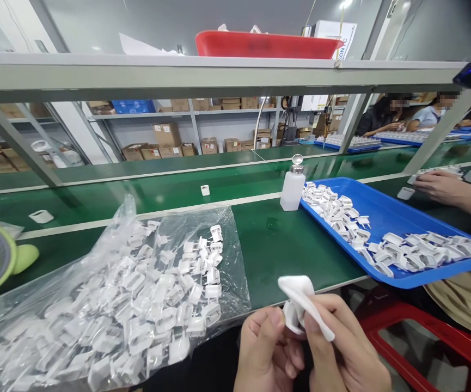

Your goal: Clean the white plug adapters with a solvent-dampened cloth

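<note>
Low in front of me, at the table's near edge, both of my hands meet around one small white plastic plug housing (292, 317). My left hand (262, 345) pinches it between thumb and fingertips. My right hand (343, 348) grips a folded white cloth (300, 287) between thumb and fingers and presses up against the housing, which the cloth partly covers. To the left, a clear plastic bag (237, 272) lies spread out with many similar white plug housings (137, 337) in and on it. On the right, a blue tray (418, 282) holds more white housings (415, 250).
A pump bottle (292, 190) stands beside the tray. Loose white pieces (41, 216) lie on the green surface beyond. A green-rimmed basket (12, 250) is at far left. Overhead, a shelf carries a red tray (268, 44). At right are a co-worker's hand (443, 185) and a red stool (427, 332).
</note>
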`<act>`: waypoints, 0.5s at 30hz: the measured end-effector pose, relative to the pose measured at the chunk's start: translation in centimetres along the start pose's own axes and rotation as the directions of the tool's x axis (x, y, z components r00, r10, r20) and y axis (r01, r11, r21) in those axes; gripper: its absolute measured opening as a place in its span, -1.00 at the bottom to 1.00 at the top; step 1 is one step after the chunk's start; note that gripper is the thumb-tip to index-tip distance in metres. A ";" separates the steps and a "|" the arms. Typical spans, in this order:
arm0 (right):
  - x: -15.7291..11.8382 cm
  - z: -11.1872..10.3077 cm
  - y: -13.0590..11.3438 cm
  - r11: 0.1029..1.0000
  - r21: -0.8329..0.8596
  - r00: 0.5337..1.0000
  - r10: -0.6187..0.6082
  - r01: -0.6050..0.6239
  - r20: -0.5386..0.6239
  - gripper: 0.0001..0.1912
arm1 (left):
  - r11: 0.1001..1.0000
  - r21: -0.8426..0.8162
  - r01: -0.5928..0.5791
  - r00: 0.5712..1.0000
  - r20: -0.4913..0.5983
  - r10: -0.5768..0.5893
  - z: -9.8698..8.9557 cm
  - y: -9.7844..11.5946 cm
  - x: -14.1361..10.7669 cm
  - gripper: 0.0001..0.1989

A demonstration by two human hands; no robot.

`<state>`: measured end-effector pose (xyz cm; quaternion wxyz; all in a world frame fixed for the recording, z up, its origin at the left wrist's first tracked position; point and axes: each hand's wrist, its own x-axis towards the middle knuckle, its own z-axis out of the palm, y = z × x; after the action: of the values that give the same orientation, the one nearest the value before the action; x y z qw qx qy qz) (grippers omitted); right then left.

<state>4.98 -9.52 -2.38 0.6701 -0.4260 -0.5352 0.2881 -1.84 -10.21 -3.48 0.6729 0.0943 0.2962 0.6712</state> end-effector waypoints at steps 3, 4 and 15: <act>0.4 -0.3 0.6 0.992 -0.001 0.990 0.123 -0.124 -0.067 -0.78 | 1.000 0.007 -0.008 1.000 -0.017 0.008 0.5 -0.1 -0.1 -0.52; 0.5 -0.5 1.0 0.978 0.071 0.979 0.199 -0.196 -0.036 -0.76 | 0.999 0.026 -0.040 0.999 -0.031 0.041 0.7 -0.2 -0.1 -0.52; 1.5 -1.2 2.7 0.444 0.486 0.629 0.703 -0.753 0.333 -0.67 | 0.782 0.412 -0.468 0.773 -0.238 0.588 1.7 -0.9 -0.2 -0.71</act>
<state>6.71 -7.26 -4.14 0.5540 -0.3737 -0.2105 0.7135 -0.15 -9.98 -2.51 0.3632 0.1636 0.4809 0.7810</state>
